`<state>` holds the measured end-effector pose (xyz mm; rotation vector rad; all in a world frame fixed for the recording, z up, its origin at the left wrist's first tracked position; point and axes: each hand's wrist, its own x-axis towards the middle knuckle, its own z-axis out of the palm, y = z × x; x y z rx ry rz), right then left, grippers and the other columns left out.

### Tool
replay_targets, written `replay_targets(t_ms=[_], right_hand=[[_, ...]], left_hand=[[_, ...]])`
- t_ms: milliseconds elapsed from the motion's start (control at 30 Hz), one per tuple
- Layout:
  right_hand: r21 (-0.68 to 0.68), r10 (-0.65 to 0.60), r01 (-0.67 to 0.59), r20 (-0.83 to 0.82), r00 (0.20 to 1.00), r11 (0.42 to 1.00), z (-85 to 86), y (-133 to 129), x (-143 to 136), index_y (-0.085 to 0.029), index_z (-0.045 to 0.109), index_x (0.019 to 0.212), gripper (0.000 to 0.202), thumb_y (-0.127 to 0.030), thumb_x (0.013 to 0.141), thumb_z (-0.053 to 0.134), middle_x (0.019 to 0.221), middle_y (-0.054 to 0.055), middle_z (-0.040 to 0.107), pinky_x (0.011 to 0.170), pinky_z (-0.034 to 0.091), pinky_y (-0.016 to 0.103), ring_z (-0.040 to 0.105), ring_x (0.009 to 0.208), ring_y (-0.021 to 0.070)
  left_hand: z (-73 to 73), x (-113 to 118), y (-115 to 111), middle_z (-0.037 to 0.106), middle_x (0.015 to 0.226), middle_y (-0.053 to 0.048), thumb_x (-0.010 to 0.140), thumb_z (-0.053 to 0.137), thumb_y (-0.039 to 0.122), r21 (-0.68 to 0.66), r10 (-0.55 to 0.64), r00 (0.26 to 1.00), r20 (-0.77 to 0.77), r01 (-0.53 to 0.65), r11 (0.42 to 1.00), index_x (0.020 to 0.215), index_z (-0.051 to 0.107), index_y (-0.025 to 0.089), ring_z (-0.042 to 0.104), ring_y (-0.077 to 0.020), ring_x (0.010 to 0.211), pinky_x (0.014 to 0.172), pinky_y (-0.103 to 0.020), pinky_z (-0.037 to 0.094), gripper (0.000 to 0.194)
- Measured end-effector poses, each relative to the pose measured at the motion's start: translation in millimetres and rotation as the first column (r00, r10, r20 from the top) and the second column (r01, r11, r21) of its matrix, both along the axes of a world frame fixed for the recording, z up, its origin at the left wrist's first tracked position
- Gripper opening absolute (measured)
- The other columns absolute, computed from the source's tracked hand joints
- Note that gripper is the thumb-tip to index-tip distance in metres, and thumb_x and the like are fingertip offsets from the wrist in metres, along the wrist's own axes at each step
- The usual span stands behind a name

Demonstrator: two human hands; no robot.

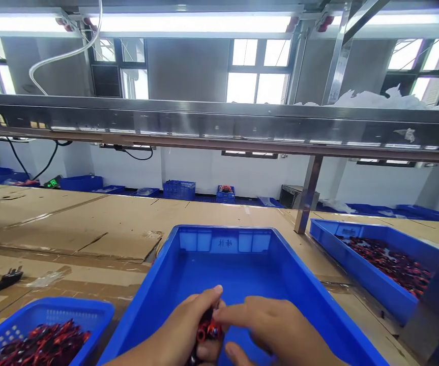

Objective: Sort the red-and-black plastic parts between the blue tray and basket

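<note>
My left hand [183, 325] is closed around several small, shiny red-and-black parts [206, 330], above the near end of a large blue tray [225, 277]. One part shows a round, ring-like end; the exact kind cannot be made out. From the right, my right hand [276, 325] reaches in with its index finger stretched out, the tip touching the parts beside the left thumb. Its thumb is held apart, lower down, and nothing shows between the two. The other right fingers are partly hidden.
At lower left, a blue perforated basket [103, 310] holds many red-and-black parts. Another blue tray [318, 229] with similar parts lies right, behind a metal post [433, 305]. A black plug [11, 277] lies on the cardboard-covered table [100, 213]. A metal shelf beam [204, 119] crosses above.
</note>
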<state>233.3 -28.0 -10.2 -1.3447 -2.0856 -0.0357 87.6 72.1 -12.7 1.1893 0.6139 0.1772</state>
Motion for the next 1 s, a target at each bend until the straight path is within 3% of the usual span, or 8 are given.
replay_targets(t_ms=[100, 200, 267, 367, 533, 667, 900, 1000], right_hand=[[0.239, -0.067, -0.010, 0.312, 0.948, 0.971, -5.1, 1, -2, -0.025, 0.065, 0.106, 0.021, -0.023, 0.093, 0.049, 0.058, -0.004, 0.060, 0.040, 0.019, 0.025, 0.043, 0.044, 0.0108], [0.363, -0.087, -0.056, 0.368, 0.926, 0.930, -6.5, 2, -1, -0.022, 0.068, 0.099, 0.025, -0.025, 0.097, 0.043, 0.053, -0.004, 0.058, 0.039, 0.018, 0.028, 0.043, 0.041, 0.0118], [0.278, -0.030, -0.045, 0.261, 0.965, 0.960, -6.1, 2, 0, -0.022, 0.068, 0.101, 0.024, -0.030, 0.096, 0.046, 0.058, -0.003, 0.062, 0.042, 0.024, 0.025, 0.048, 0.045, 0.0109], [0.015, 0.050, -0.050, -0.049, 0.998, 0.999, -4.0, 3, 2, -0.022, 0.068, 0.105, 0.024, -0.037, 0.091, 0.056, 0.062, -0.004, 0.061, 0.046, 0.031, 0.020, 0.045, 0.047, 0.0080], [-0.124, 0.036, -0.092, -0.393, 0.919, 0.988, 0.6, 2, 0, -0.016, 0.072, 0.098, 0.029, -0.040, 0.084, 0.065, 0.049, -0.009, 0.033, 0.041, 0.024, 0.020, 0.025, 0.041, 0.0058], [-0.154, 0.011, -0.087, -0.434, 0.901, 0.984, 1.1, 0, 1, -0.015, 0.072, 0.095, 0.029, -0.040, 0.081, 0.068, 0.048, -0.010, 0.028, 0.041, 0.024, 0.020, 0.025, 0.040, 0.0060], [-0.087, 0.003, -0.026, -0.256, 0.967, 0.996, 1.5, -1, 3, -0.016, 0.071, 0.098, 0.024, -0.032, 0.080, 0.069, 0.053, -0.006, 0.043, 0.048, 0.031, 0.021, 0.031, 0.043, 0.0065], [-0.189, -0.075, -0.021, -0.486, 0.871, 0.982, 2.7, -1, 3, -0.016, 0.068, 0.084, 0.019, -0.034, 0.078, 0.066, 0.050, -0.008, 0.036, 0.047, 0.029, 0.021, 0.031, 0.044, 0.0075]], left_hand=[[-2.9, 0, -3, 0.029, 0.039, 0.010, 0.060, 0.054, 0.080, 0.018, -0.032, 0.999, -0.028, 0.032, 0.999, 0.063, 0.043, 0.022, 0.017, -0.0052, 0.032, 0.038, -0.020, 0.012, 0.059], [-5.0, -1, -5, 0.031, 0.041, 0.009, 0.062, 0.046, 0.085, 0.123, -0.026, 0.998, -0.062, 0.033, 0.992, 0.064, 0.048, 0.020, 0.018, -0.0054, 0.033, 0.040, -0.021, 0.010, 0.064], [-4.8, -2, -5, 0.035, 0.044, 0.007, 0.064, 0.039, 0.088, 0.194, -0.052, 0.996, -0.066, 0.064, 0.979, 0.065, 0.049, 0.019, 0.024, -0.0064, 0.036, 0.041, -0.022, 0.014, 0.069], [-2.6, -3, -2, 0.036, 0.044, 0.006, 0.067, 0.028, 0.090, 0.279, -0.137, 0.988, -0.075, 0.153, 0.948, 0.066, 0.051, 0.019, 0.029, -0.0084, 0.040, 0.044, -0.023, 0.019, 0.075], [1.8, -3, -4, 0.033, 0.043, 0.006, 0.069, 0.018, 0.090, 0.320, -0.093, 0.994, -0.050, 0.104, 0.942, 0.066, 0.050, 0.019, 0.029, -0.0091, 0.041, 0.045, -0.024, 0.018, 0.078], [3.4, -2, -7, 0.037, 0.045, 0.005, 0.065, 0.025, 0.091, 0.283, -0.064, 0.996, -0.068, 0.081, 0.956, 0.063, 0.046, 0.019, 0.032, -0.0084, 0.041, 0.044, -0.023, 0.021, 0.075], [-3.0, -1, -4, 0.036, 0.043, 0.009, 0.069, 0.029, 0.088, 0.279, -0.030, 0.996, -0.086, 0.053, 0.959, 0.075, 0.049, 0.020, 0.034, -0.0080, 0.035, 0.040, -0.021, 0.027, 0.072], [-10.1, -1, -2, 0.037, 0.043, 0.008, 0.071, 0.025, 0.088, 0.275, -0.048, 0.998, -0.035, 0.056, 0.960, 0.073, 0.049, 0.020, 0.035, -0.0083, 0.033, 0.039, -0.020, 0.029, 0.072]])
